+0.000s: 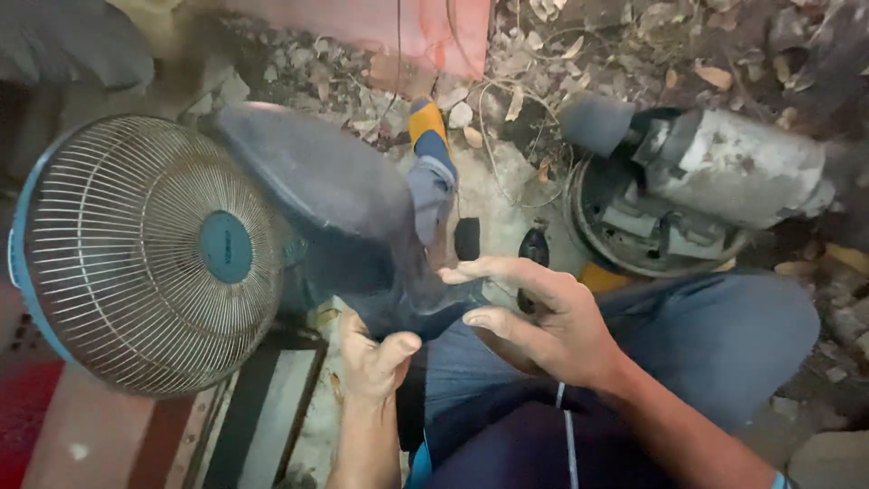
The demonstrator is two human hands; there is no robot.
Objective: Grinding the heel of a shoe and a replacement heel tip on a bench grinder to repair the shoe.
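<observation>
Over the lap, dark fan housing [335,199] pinched by left hand [371,358], right hand [543,321] fingers spread beside its lower edge, wire-guarded fan [145,254] left.

A round wire fan guard [145,254] with a blue hub stood at the left. A grimy grey motor [724,172] lay at the upper right beside a round housing [652,231]. Dry leaves [634,54] and rubble littered the ground.
</observation>
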